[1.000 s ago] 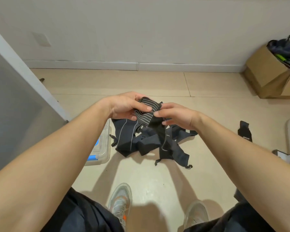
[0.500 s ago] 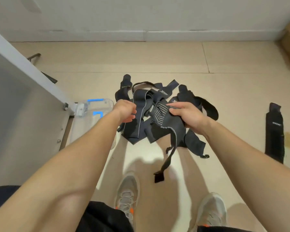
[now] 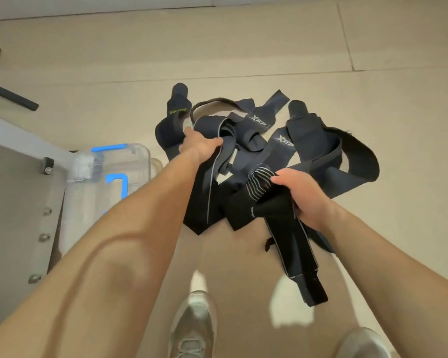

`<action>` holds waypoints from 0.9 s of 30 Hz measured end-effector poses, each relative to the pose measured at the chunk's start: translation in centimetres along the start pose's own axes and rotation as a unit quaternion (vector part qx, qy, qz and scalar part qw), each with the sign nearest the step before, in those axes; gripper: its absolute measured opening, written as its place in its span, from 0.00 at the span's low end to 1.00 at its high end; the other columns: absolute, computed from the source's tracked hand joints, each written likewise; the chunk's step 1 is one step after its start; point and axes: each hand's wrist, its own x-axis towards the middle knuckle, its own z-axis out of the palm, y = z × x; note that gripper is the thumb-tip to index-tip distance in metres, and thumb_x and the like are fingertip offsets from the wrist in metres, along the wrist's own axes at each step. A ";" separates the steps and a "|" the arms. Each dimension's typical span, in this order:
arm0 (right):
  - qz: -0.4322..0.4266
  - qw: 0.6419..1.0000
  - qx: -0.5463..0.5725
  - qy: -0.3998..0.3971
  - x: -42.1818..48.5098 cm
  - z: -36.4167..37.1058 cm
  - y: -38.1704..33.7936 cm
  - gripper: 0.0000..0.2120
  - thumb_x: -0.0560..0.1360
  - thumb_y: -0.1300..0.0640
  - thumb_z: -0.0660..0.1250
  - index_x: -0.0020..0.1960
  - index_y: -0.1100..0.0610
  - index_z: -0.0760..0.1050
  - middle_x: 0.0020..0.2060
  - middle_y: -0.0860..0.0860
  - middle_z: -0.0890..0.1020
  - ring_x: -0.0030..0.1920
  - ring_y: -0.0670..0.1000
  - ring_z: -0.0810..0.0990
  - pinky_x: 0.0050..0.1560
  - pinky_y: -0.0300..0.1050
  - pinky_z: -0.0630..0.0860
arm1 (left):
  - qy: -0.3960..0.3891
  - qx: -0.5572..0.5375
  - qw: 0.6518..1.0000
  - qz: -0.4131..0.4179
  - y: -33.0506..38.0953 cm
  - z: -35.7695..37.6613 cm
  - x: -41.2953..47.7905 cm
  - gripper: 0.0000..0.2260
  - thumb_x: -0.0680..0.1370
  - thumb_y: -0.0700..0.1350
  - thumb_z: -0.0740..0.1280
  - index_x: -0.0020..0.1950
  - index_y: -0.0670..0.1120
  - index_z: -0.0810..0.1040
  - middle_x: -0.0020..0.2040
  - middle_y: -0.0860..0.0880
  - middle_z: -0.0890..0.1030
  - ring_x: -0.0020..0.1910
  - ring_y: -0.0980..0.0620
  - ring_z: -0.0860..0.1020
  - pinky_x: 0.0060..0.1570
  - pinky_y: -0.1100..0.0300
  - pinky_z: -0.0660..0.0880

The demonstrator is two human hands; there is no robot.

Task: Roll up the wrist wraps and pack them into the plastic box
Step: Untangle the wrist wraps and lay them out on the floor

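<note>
While right grip (image 3: 308, 200) clutches striped wrap (image 3: 259, 183), left grip (image 3: 201, 146) grasps second wrap (image 3: 202, 202); box (image 3: 140, 153) contents unclear.

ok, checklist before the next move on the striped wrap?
1. Right hand grips striped wrap: ok.
2. Striped wrap rolled: not ok, its tail hangs loose below the hand.
3. Left hand free to help roll: not ok, it grips the grey-edged wrap in the pile.
4. Tail clear of pile: cannot tell, they overlap in this view.
5. Box open: cannot tell, partly hidden.
</note>
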 end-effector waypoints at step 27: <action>-0.026 0.979 0.202 0.029 -16.4 -3.8 -5.7 0.16 0.74 0.52 0.69 0.59 0.57 0.82 0.54 0.55 0.84 0.56 0.56 0.81 0.56 0.50 0.76 | -0.164 -0.267 0.945 0.089 1.5 -8.8 -18.2 0.24 0.73 0.34 0.64 0.69 0.45 0.79 0.62 0.40 0.82 0.56 0.43 0.82 0.48 0.53 0.81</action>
